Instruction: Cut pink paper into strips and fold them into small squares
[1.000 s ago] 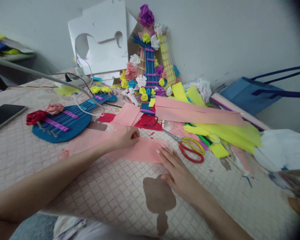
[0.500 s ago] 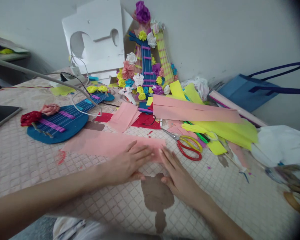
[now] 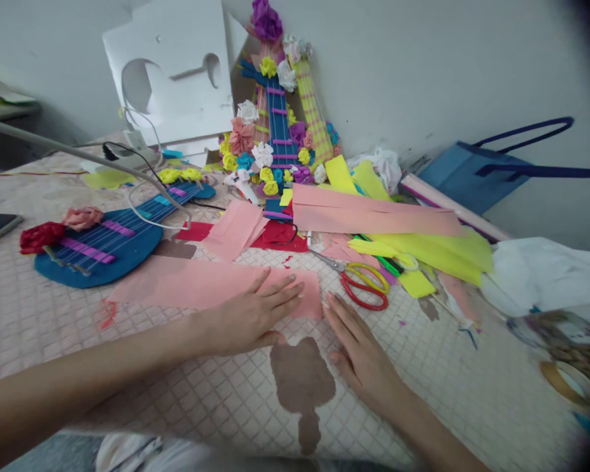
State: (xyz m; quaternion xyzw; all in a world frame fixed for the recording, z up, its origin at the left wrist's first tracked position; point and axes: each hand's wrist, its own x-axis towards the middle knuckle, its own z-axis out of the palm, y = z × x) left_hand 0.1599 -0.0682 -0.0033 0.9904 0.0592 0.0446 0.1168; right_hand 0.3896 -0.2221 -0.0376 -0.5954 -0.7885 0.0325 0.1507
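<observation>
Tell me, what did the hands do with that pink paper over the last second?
The left hand let go of its pinch on the pink paper strip and pressed flat on it, fingers spread. The right hand drew back to the strip's right edge. The scissors and blue guitar stayed put.

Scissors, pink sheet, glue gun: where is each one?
scissors (image 3: 343,271), head view, where handles meet blades.
pink sheet (image 3: 187,285), head view, its bare middle.
glue gun (image 3: 239,181), head view, white body.

Bare left hand (image 3: 246,321) and right hand (image 3: 361,357); whitish patterned garment (image 3: 140,452) below.
</observation>
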